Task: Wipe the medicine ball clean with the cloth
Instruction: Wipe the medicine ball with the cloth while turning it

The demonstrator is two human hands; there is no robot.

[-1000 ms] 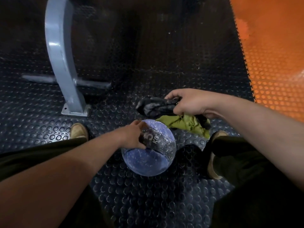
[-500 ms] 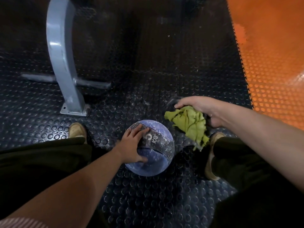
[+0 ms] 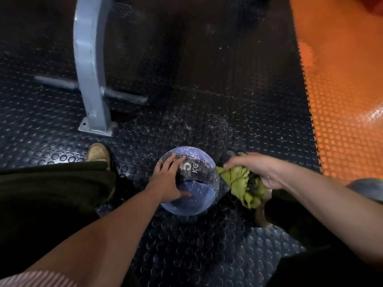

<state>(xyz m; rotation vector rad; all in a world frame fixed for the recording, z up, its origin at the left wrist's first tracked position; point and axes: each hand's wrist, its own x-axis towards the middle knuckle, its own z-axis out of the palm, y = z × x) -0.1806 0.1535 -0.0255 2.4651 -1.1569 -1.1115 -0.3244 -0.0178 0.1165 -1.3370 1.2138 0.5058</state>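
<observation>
A blue and black medicine ball [image 3: 199,195] marked "5 KG", speckled with white dust, sits on the studded black floor between my feet. My left hand [image 3: 169,180] rests on its left side, fingers spread over the top and thumb low on the blue panel. My right hand [image 3: 259,170] grips a crumpled green cloth [image 3: 242,183] just right of the ball. The cloth's near corner touches the ball's right edge, and the rest hangs down below my palm.
A grey curved steel post [image 3: 89,65] with a crossbar is bolted to the floor at the far left. Orange studded flooring [image 3: 342,100] runs along the right. My shoes [image 3: 98,152] flank the ball. Part of another dark ball [image 3: 366,189] shows at the right edge.
My right hand dropped the dark cloth, kept the green one, and carried it toward me until it reached the ball's right side. My left hand spread wider over the ball.
</observation>
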